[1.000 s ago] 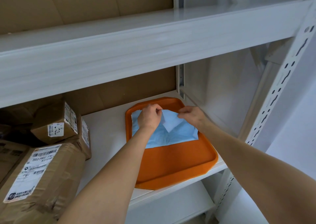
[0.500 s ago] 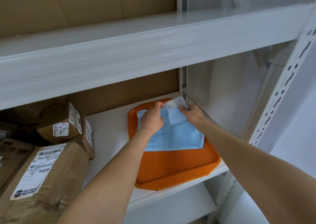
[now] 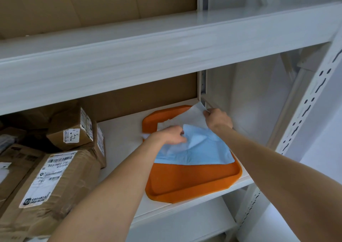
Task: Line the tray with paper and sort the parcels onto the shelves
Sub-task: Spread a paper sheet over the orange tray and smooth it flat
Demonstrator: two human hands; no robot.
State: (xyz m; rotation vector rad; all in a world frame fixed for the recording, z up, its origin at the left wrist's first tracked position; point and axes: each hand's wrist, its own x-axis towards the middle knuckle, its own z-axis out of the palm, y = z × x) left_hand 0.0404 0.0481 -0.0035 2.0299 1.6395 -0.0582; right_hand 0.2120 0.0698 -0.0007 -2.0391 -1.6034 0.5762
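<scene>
An orange tray (image 3: pixel 192 184) lies on the right end of the middle shelf (image 3: pixel 118 134). A sheet of paper (image 3: pixel 199 149), blue on one side and white on the other, covers the tray's far half and is partly unfolded. My right hand (image 3: pixel 218 118) pinches the white flap at the tray's far right corner. My left hand (image 3: pixel 170 136) grips the paper near the tray's left rim. Brown parcels (image 3: pixel 55 177) with white labels sit stacked on the shelf at the left.
A smaller cardboard box (image 3: pixel 74 130) rests on the parcel pile. The upper shelf's thick white beam (image 3: pixel 166 53) overhangs the hands. A perforated upright post (image 3: pixel 303 123) stands at the right. A lower shelf (image 3: pixel 181 223) shows beneath the tray.
Both hands have spread apart, unfolding the paper: my right hand drew the white flap to the far right corner, my left hand pulled toward the tray's left rim.
</scene>
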